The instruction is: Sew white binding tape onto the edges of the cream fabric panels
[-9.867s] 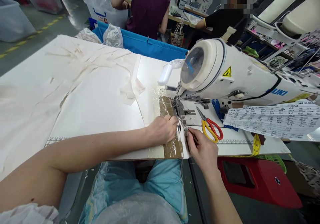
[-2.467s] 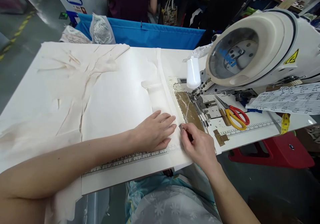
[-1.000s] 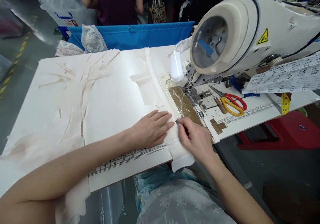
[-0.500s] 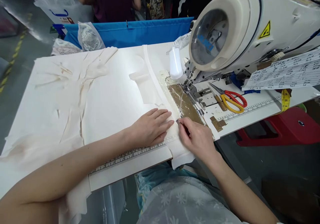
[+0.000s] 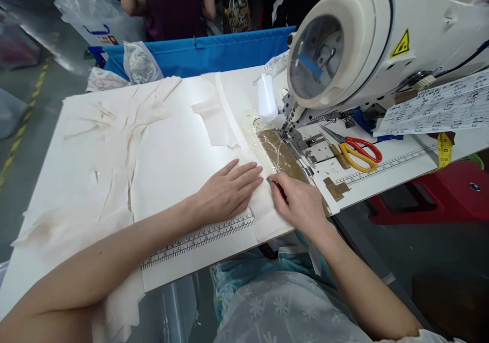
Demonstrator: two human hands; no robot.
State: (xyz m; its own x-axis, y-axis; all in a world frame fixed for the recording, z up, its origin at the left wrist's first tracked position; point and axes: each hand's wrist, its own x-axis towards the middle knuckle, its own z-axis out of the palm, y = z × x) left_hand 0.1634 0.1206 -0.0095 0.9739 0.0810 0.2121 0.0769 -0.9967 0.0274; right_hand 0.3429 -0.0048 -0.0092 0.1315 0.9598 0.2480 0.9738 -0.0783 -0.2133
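Note:
A long off-white fabric piece (image 5: 219, 121) with a narrow raised band along its right side lies on the sewing table, left of the machine. My left hand (image 5: 230, 189) rests flat on it, palm down and fingers stretched out. Just to the right, my right hand (image 5: 300, 200) is closed, with thumb and forefinger pinching a small dark grey piece (image 5: 269, 180) at the fabric's right edge. Most of that piece is hidden by the fingers, so its kind cannot be told. The fabric's near end reaches the table's front edge below my hands.
The sewing machine (image 5: 344, 42) stands at right. Red-and-yellow scissors (image 5: 359, 152) and a wooden-handled awl (image 5: 339, 157) lie beside its plate. Crumpled off-white fabric (image 5: 91, 164) covers the table's left side. A printed ruler (image 5: 206, 238) runs along the front; a person (image 5: 171, 6) is beyond the blue cloth.
The fabric has slid away from me and slightly left; its near end overhangs the front edge less. Both hands stay in nearly the same pose. The view has shifted slightly.

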